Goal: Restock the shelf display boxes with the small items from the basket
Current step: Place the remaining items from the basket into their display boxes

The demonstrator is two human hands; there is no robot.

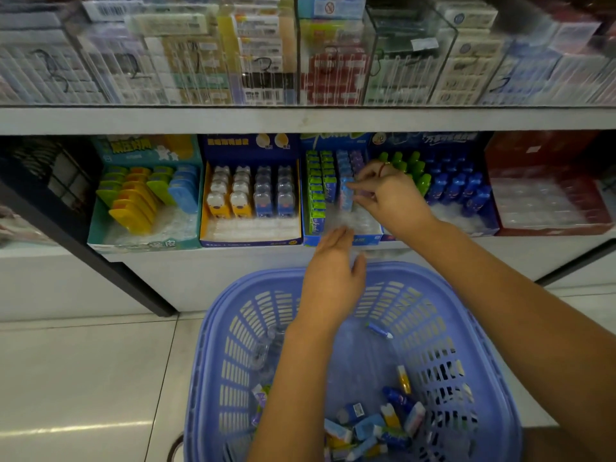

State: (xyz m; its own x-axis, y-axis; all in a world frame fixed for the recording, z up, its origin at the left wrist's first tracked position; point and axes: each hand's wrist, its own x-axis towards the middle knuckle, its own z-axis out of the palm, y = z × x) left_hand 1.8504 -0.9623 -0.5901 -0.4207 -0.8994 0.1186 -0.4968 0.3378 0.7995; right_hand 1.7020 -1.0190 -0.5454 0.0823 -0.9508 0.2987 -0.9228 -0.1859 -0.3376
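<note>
Five open cardboard display boxes [250, 242] along the white shelf [233, 260] edge; one lilac slotted plastic basket [213, 361]; one pale blue pack [346, 195] in the right hand [390, 195].

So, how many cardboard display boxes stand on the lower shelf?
5, left to right: teal cardboard box, navy-and-yellow box, blue box of packs where the right hand pinches a small blue pack, blue box of bottles, red box. The dark rack far left may hide another.

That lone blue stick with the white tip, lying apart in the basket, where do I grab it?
Probably pinch the blue stick mid-barrel, coming from above: it lies flat and alone on the basket mesh, with both long sides free.
</note>
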